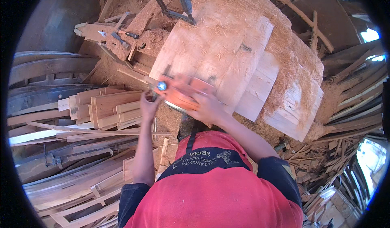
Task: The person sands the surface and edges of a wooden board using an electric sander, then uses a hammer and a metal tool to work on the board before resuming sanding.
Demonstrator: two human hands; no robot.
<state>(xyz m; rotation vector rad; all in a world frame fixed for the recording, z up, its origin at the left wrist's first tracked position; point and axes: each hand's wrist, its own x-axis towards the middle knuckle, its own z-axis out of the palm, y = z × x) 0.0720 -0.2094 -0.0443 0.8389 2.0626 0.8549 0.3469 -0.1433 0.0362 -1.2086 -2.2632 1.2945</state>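
My right hand (207, 109) is closed over an orange power planer (183, 96), which sits at the near left edge of a pale wooden panel (211, 45). The planer is slightly blurred and has a round blue knob on its left end. Just left of it, my left hand (149, 104) curls its fingers round a dark part at the panel's edge, perhaps the handle of a clamp; what it is cannot be made out. A bar clamp (185, 15) with a grey handle grips the panel's far left edge.
Wood shavings (252, 8) cover much of the panel's far and right side. A hammer (122, 40) and an orange-handled tool (131, 34) lie on boards at the upper left. Cut boards (109, 108) are stacked at left; curved timbers (357, 77) and offcuts (313, 163) lie at right.
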